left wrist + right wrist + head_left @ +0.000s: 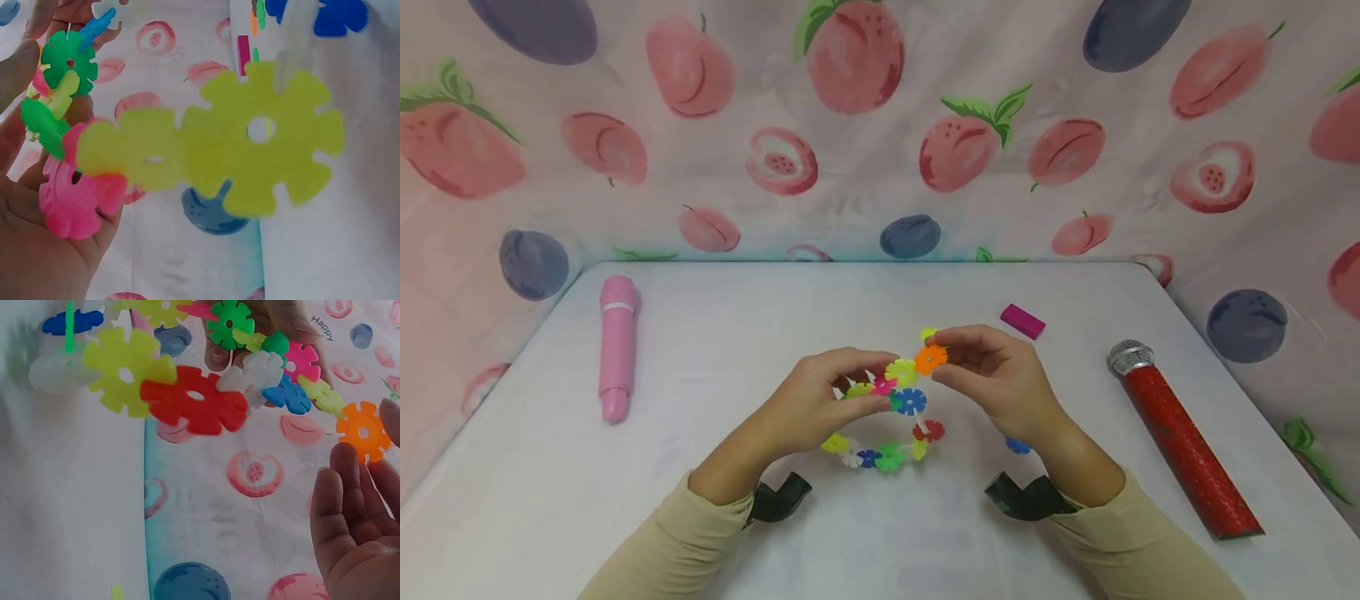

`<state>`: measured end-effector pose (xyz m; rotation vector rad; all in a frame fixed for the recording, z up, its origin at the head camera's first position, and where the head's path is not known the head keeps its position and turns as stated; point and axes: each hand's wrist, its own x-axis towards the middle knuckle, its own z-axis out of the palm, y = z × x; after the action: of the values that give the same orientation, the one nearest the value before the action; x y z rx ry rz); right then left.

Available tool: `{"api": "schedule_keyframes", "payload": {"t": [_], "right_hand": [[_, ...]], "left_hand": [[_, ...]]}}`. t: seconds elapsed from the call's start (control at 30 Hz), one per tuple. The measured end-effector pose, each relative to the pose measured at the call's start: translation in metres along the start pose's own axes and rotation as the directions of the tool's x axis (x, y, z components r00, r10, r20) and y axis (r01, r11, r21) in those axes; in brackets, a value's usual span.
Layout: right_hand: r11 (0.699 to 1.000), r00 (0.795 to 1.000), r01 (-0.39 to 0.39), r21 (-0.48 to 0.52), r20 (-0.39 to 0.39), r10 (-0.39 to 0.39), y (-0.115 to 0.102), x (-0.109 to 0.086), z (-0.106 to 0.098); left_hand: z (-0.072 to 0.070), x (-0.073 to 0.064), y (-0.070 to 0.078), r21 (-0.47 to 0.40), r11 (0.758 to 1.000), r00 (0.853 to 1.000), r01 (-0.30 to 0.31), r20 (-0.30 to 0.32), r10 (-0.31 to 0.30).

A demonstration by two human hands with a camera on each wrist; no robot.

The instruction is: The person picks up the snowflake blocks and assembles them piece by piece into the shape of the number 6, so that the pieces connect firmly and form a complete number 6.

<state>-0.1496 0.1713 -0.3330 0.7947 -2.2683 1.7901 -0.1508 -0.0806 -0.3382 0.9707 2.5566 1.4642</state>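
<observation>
Chain of toothed discs (912, 402), in left hand (816, 400) and right hand (1000, 371): was thin, smooth plastic; colourless pieces looked translucent. Pink wand (617, 350), left of left hand: was smooth plastic, softly glossy. Red microphone (1191, 450), right of right hand: handle looked grainy, glittering; head was silvery metal mesh. Magenta block (1022, 322), beyond right hand: looked smooth. Surface (880, 550), beneath both hands: was matt white cloth. Backdrop (850, 212), beyond both hands: was printed cloth, lightly creased, faintly sheened. Sleeves (673, 533), behind the hands: were matt cloth.
</observation>
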Motion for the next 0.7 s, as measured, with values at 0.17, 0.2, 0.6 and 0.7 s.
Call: {"api": "schedule_keyframes", "payload": {"t": [0.17,0.2,0.6,0.7], "right_hand": [[1.000,1.000,0.010,-0.003,0.008,-0.010,0.0010,-0.0005,0.0016],[1.000,1.000,0.012,-0.001,0.007,-0.012,0.0014,-0.0008,0.0020],[0.997,0.999,-0.027,0.073,-0.044,0.030,0.0051,-0.0020,0.0099],[0.996,0.998,-0.040,0.077,-0.044,0.043,0.0040,-0.0022,0.0101]], "left_hand": [[-0.0002,-0.0002,0.0000,0.022,0.999,1.000,-0.024,0.005,0.024],[-0.0002,-0.0002,0.0002,0.026,0.999,1.000,-0.031,0.003,0.031],[0.0039,-0.0002,-0.0022,0.049,0.981,0.975,-0.189,-0.105,0.194],[0.0045,-0.0001,-0.0019,0.023,0.980,0.973,-0.198,-0.113,0.200]]}}
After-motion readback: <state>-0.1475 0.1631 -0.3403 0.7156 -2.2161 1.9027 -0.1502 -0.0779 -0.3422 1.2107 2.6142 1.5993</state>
